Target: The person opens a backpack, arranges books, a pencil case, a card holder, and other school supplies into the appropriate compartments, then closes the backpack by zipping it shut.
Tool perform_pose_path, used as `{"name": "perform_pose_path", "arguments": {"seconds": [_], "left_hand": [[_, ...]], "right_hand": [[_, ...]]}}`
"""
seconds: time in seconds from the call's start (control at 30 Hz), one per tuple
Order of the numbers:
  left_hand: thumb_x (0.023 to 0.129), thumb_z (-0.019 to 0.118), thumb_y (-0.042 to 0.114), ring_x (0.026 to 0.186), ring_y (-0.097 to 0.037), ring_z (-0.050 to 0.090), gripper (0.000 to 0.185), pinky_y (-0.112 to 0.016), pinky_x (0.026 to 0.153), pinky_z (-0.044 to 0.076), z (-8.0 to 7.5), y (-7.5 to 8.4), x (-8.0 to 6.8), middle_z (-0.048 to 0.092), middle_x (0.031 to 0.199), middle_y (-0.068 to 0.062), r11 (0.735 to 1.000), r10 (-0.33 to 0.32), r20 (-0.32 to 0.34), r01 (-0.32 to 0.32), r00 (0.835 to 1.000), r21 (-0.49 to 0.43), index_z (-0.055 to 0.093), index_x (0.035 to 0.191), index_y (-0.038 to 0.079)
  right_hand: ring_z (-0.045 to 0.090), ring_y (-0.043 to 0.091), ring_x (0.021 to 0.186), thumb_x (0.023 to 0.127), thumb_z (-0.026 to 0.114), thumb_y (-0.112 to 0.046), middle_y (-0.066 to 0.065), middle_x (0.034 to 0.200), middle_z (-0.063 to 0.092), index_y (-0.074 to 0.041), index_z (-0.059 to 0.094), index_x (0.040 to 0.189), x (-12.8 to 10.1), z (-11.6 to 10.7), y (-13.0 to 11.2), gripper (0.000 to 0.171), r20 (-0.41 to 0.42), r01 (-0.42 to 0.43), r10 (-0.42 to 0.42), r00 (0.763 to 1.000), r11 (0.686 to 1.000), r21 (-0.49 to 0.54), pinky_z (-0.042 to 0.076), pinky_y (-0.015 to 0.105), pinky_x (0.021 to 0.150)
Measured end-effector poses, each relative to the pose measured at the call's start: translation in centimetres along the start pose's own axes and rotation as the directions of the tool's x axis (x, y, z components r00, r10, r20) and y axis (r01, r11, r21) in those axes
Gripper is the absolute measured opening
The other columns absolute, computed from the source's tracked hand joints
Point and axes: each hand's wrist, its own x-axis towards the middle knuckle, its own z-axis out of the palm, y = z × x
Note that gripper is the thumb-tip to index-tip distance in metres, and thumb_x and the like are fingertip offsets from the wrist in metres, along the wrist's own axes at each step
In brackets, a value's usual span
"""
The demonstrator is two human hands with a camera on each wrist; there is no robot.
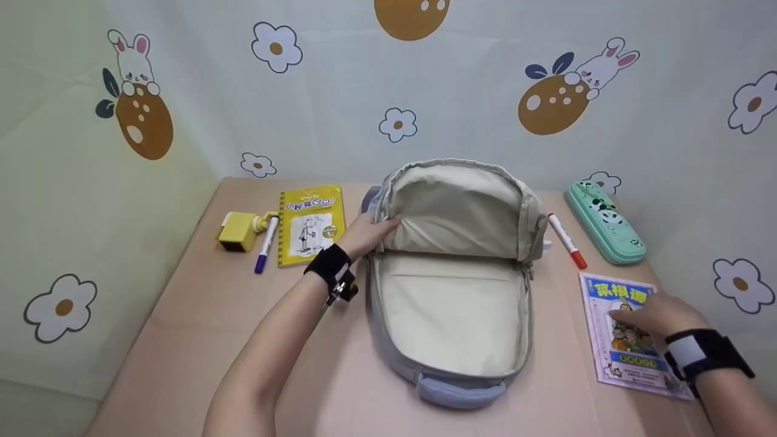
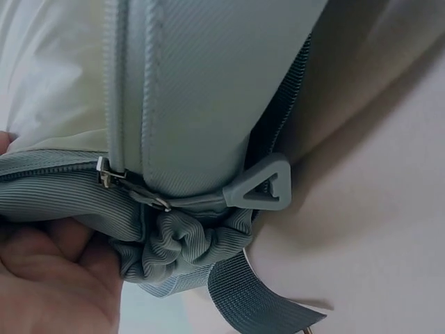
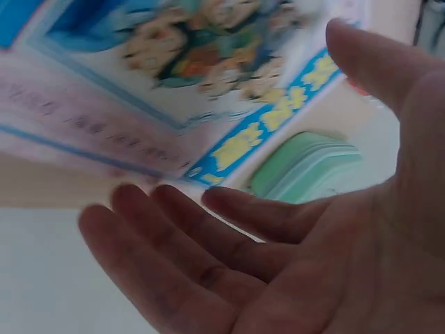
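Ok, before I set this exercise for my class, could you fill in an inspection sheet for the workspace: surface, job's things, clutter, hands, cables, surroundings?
Surface: beige table, creased in places.
Job's things: bag lying open, no contents seen; purple book flat at its right in the head view.
Clutter: yellow book, purple marker and yellow gadget left of the bag; red marker and green case right.
Left hand: grips the bag's flap edge.
Right hand: at the purple book, fingers extended; contact unclear.
Cables: thin green strand by the left wrist, possibly one; cannot tell.
Surroundings: pale curtain with rabbits and flowers.
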Motion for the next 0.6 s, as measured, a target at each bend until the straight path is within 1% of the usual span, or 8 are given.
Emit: {"name": "perform_pose_path", "arguments": {"seconds": [0.07,0.17,0.23,0.37,0.47,0.6], "left_hand": [[0.099,0.062,0.048,0.099,-0.025,0.060,0.058,-0.035,0.084,0.049,0.0,0.0,0.0,0.066,0.118,-0.012,1.000,0.000,0.003,0.000,1.000,0.004,0.061,0.138,0.005],[0.099,0.062,0.049,0.099,-0.025,0.061,0.060,-0.037,0.084,0.050,0.1,-0.1,0.1,0.065,0.120,-0.013,1.000,-0.003,0.013,0.003,1.000,0.000,0.060,0.140,0.005],[0.099,0.062,0.050,0.098,-0.026,0.060,0.061,-0.037,0.083,0.050,0.0,-0.1,0.1,0.065,0.119,-0.013,1.000,-0.009,0.010,0.009,1.000,0.004,0.059,0.140,0.005],[0.098,0.063,0.050,0.101,-0.025,0.061,0.062,-0.036,0.086,0.049,0.0,-0.1,0.2,0.065,0.121,-0.012,1.000,-0.015,0.001,0.015,1.000,0.008,0.059,0.140,0.005],[0.098,0.063,0.049,0.104,-0.025,0.061,0.062,-0.037,0.088,0.050,0.1,-0.1,0.2,0.064,0.124,-0.013,1.000,-0.019,0.002,0.019,1.000,-0.002,0.058,0.141,0.005],[0.098,0.063,0.049,0.105,-0.026,0.061,0.063,-0.038,0.088,0.050,0.1,-0.1,0.2,0.064,0.127,-0.013,1.000,-0.027,0.007,0.027,1.000,-0.006,0.057,0.142,0.005]], "right_hand": [[0.058,0.033,0.086,0.084,0.067,-0.072,0.021,0.090,0.057,0.027,0.041,0.123,0.2,0.2,0.3,0.110,0.023,-0.032,0.032,0.999,0.999,0.027,0.047,0.038,0.074],[0.058,0.032,0.086,0.080,0.070,-0.073,0.020,0.091,0.057,0.025,0.041,0.124,0.6,0.3,0.6,0.112,0.037,-0.047,0.044,0.998,0.996,0.080,0.048,0.038,0.073],[0.059,0.032,0.085,0.076,0.075,-0.072,0.020,0.092,0.058,0.024,0.042,0.124,1.1,0.3,0.8,0.112,0.040,-0.034,0.030,0.999,0.993,0.117,0.047,0.037,0.071],[0.060,0.030,0.081,0.071,0.080,-0.071,0.019,0.089,0.060,0.020,0.049,0.119,1.8,0.3,1.0,0.107,0.041,0.019,-0.025,0.999,0.989,0.145,0.047,0.036,0.068],[0.062,0.028,0.078,0.070,0.082,-0.070,0.018,0.088,0.061,0.017,0.053,0.114,2.1,0.3,1.0,0.102,0.043,0.059,-0.066,0.997,0.986,0.155,0.049,0.035,0.065],[0.066,0.028,0.077,0.069,0.087,-0.063,0.020,0.090,0.064,0.016,0.053,0.116,2.2,0.3,0.9,0.098,0.041,0.070,-0.080,0.996,0.976,0.204,0.053,0.035,0.064]]}}
